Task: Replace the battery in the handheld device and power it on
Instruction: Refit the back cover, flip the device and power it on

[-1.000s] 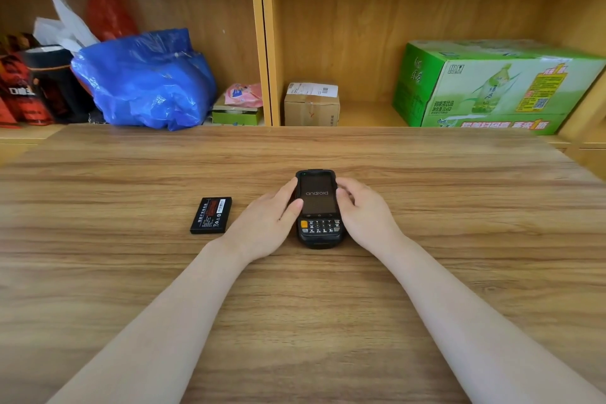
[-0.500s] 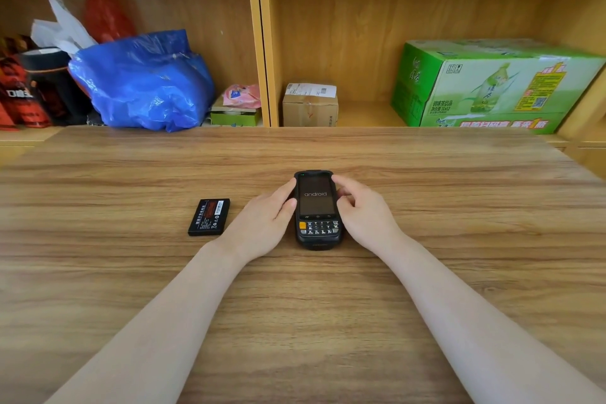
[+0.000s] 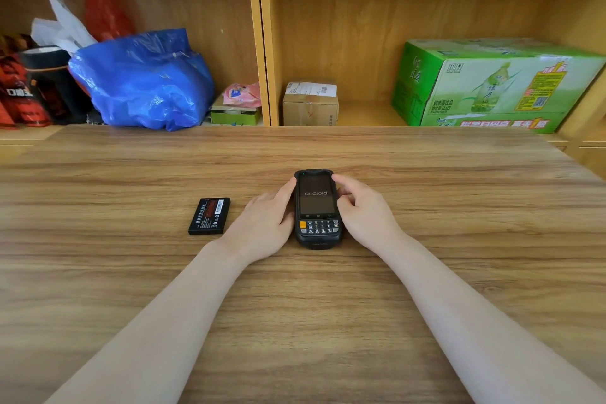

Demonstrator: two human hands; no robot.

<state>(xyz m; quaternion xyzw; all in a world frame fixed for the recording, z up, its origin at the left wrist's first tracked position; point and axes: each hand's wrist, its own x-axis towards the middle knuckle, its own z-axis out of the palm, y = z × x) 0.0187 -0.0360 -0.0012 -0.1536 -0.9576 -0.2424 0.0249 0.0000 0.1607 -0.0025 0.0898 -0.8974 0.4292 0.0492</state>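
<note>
A black handheld device (image 3: 316, 208) lies face up on the wooden table (image 3: 295, 305), its screen lit with the word "android" and a keypad below. My left hand (image 3: 265, 225) grips its left side, thumb along the edge. My right hand (image 3: 362, 211) holds its right side, fingers curled at the upper right edge. A loose black battery (image 3: 210, 216) with a red label lies flat to the left, apart from my left hand.
Behind the table stand wooden shelves. They hold a blue plastic bag (image 3: 144, 79), a small cardboard box (image 3: 311, 104), a green drinks carton (image 3: 492, 85), a pink packet (image 3: 242, 95) on a green box, and dark red bags (image 3: 23, 88) at far left.
My right fingers have shifted slightly on the device's upper right edge. The device, the loose battery and my left hand stay where they were.
</note>
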